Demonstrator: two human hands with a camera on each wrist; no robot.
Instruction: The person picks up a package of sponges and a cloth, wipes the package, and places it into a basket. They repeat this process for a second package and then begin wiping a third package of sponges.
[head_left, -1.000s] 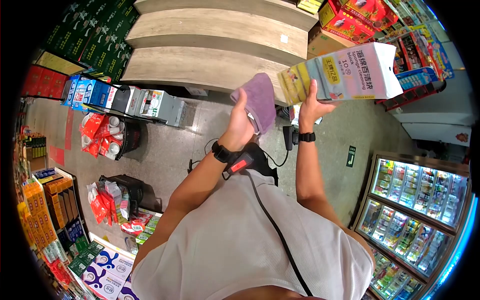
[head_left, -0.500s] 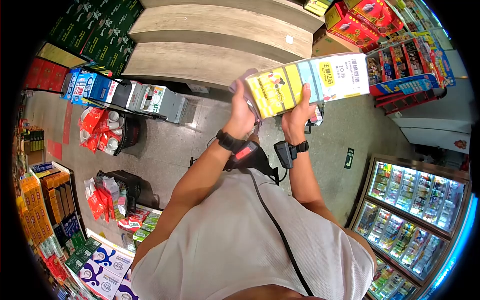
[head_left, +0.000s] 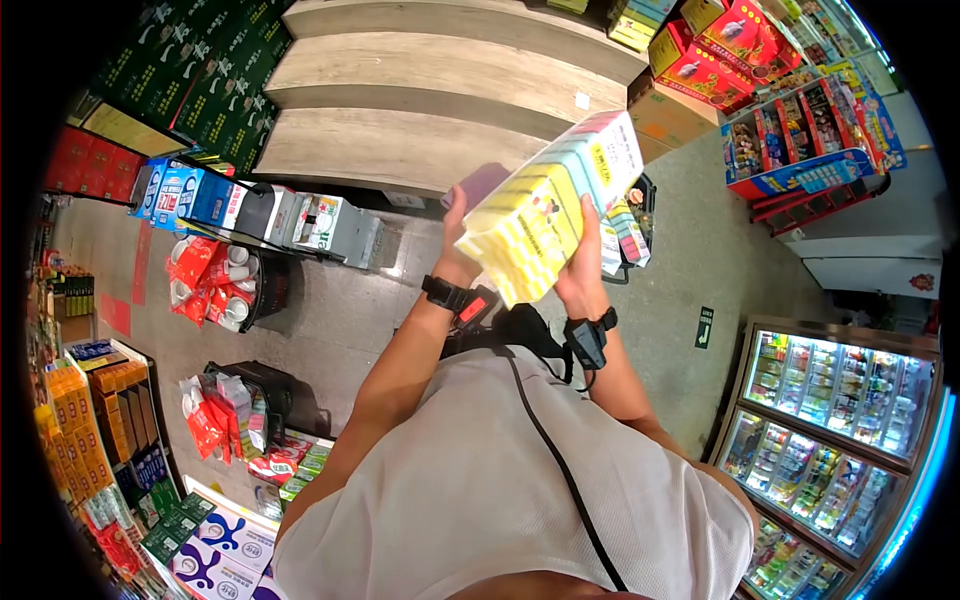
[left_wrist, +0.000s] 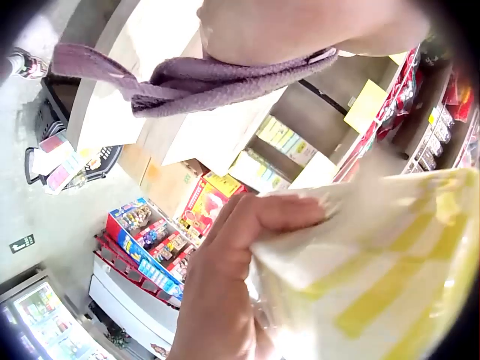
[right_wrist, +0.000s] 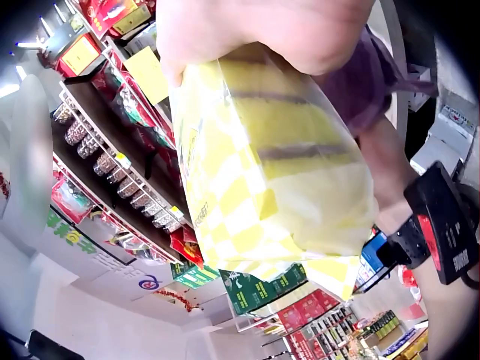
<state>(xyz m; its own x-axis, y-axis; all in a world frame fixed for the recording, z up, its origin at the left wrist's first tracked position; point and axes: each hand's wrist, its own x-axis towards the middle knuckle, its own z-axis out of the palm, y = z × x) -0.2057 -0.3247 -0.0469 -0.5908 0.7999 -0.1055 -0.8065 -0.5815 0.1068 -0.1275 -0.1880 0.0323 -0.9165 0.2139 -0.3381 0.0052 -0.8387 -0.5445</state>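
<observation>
In my left hand [head_left: 459, 248] is a purple cloth [head_left: 487, 184], mostly behind the package in the head view; in the left wrist view the cloth [left_wrist: 195, 84] hangs folded below that hand [left_wrist: 300, 26]. My right hand [head_left: 585, 262] grips a clear-wrapped pack of sponges [head_left: 545, 205], yellow checked at its near end, with blue and white farther up. The pack is tilted between the hands. In the right wrist view, the hand [right_wrist: 262, 30] covers the top of the pack [right_wrist: 277, 172], and the cloth [right_wrist: 360, 79] shows behind it.
Wooden stepped shelves [head_left: 400, 145] stand ahead. A basket with packs [head_left: 640, 225] is on the floor behind the right hand. Two filled baskets [head_left: 270, 285] [head_left: 275, 390] stand left, a red snack rack [head_left: 800, 140] right, and glass-door coolers [head_left: 830, 400] at lower right.
The sponge pack has swung from the right to between the hands, its checked end now lower and nearer the body. The purple cloth is largely covered by it.
</observation>
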